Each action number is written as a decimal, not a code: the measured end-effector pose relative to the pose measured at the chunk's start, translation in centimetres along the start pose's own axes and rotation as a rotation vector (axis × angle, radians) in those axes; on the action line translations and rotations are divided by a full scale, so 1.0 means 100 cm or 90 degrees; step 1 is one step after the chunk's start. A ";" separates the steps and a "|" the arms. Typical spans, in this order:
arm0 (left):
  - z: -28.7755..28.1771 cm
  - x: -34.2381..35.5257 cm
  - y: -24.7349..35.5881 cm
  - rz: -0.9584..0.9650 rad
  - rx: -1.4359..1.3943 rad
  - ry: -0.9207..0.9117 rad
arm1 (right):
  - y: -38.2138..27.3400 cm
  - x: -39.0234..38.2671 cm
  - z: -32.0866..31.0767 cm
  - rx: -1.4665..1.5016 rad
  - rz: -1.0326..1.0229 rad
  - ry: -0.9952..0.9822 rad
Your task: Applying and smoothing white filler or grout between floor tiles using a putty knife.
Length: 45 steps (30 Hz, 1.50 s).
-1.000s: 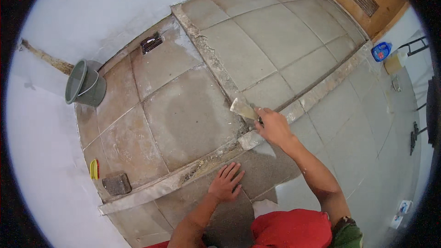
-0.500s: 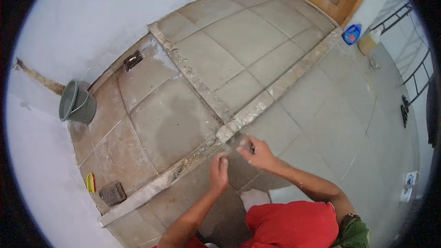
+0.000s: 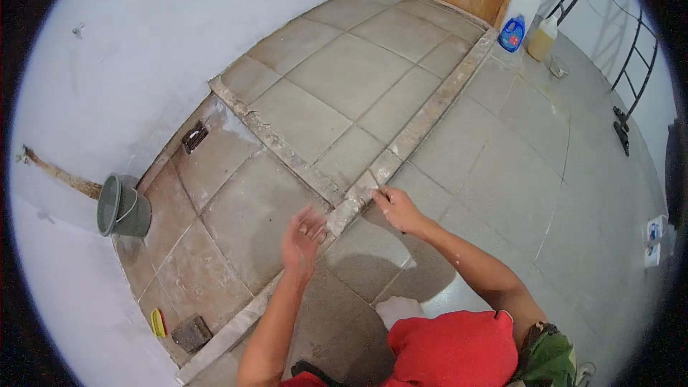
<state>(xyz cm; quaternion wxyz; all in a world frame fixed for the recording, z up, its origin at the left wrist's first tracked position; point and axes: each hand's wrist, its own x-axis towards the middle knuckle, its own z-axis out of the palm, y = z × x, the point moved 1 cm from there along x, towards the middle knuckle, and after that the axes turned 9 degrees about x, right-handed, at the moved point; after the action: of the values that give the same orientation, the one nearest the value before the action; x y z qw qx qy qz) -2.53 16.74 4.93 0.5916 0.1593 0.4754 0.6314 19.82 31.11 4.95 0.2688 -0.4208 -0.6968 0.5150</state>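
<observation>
My right hand (image 3: 398,209) is closed in a pinch above the raised strip where two low ledges meet. A thin, flat, greyish piece (image 3: 373,178) sticks out past its fingertips; its exact kind is hard to make out. My left hand (image 3: 304,240) is open, fingers apart and smeared by motion, just left of the ledge junction and holding nothing. Beneath both hands runs the rough, stained ledge (image 3: 424,118), with pale patches on its top near the junction.
A grey-green bucket (image 3: 132,216) stands by the left wall. Below it lie a yellow brush (image 3: 158,322) and a brown block (image 3: 192,333). A floor drain (image 3: 194,137) sits near the wall. Far right stand a blue bottle (image 3: 512,34), a yellowish jug (image 3: 542,39) and a small bowl (image 3: 559,67).
My hands have drawn apart: the left moved left and up with its fingers spreading, while the right moved slightly up, still pinching the thin piece. The view has shifted a little.
</observation>
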 end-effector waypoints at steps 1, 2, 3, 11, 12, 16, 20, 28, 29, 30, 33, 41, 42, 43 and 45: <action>-0.013 -0.004 -0.011 0.028 0.174 0.037 | 0.003 0.000 0.000 0.001 -0.002 -0.001; -0.015 -0.014 -0.024 0.025 0.171 0.039 | 0.010 -0.002 -0.003 -0.023 0.051 -0.016; -0.015 -0.031 -0.036 0.109 0.560 0.004 | 0.014 -0.005 -0.004 -0.046 0.106 -0.033; -0.015 -0.088 -0.125 0.361 1.151 -0.318 | 0.053 -0.009 -0.052 -0.225 -0.075 -0.031; -0.016 -0.088 -0.132 0.353 1.136 -0.320 | 0.048 -0.009 -0.056 -0.284 -0.026 -0.042; -0.020 -0.088 -0.145 0.354 1.132 -0.311 | 0.028 -0.009 -0.059 -0.365 0.038 -0.117; -0.018 -0.087 -0.146 0.356 1.161 -0.309 | 0.027 -0.004 -0.049 -0.468 0.014 -0.084; -0.015 -0.087 -0.143 0.327 1.159 -0.320 | 0.008 0.010 -0.037 -0.550 0.031 -0.066; -0.016 -0.088 -0.143 0.326 1.159 -0.318 | 0.004 0.008 -0.036 -0.566 0.031 -0.070; -0.016 -0.088 -0.143 0.333 1.158 -0.311 | 0.001 0.008 -0.034 -0.583 0.030 -0.073; -0.018 -0.088 -0.146 0.340 1.152 -0.310 | 0.008 0.011 -0.035 -0.623 -0.003 -0.069; -0.025 -0.087 -0.153 0.369 1.132 -0.294 | -0.006 0.010 -0.033 -0.713 0.028 -0.119; -0.024 -0.087 -0.151 0.361 1.131 -0.293 | -0.011 0.010 -0.032 -0.747 0.051 -0.162; -0.024 -0.088 -0.150 0.353 1.129 -0.291 | -0.009 0.010 -0.030 -0.748 0.050 -0.161; -0.025 -0.084 -0.153 0.364 1.120 -0.296 | -0.002 0.015 -0.031 -0.709 0.027 -0.085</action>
<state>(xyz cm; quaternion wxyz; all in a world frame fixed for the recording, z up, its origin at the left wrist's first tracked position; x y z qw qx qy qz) 6.72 5.80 -5.33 0.1627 0.7790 0.5933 0.1208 21.52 33.92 6.11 -0.0488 -0.4796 -0.8705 0.0996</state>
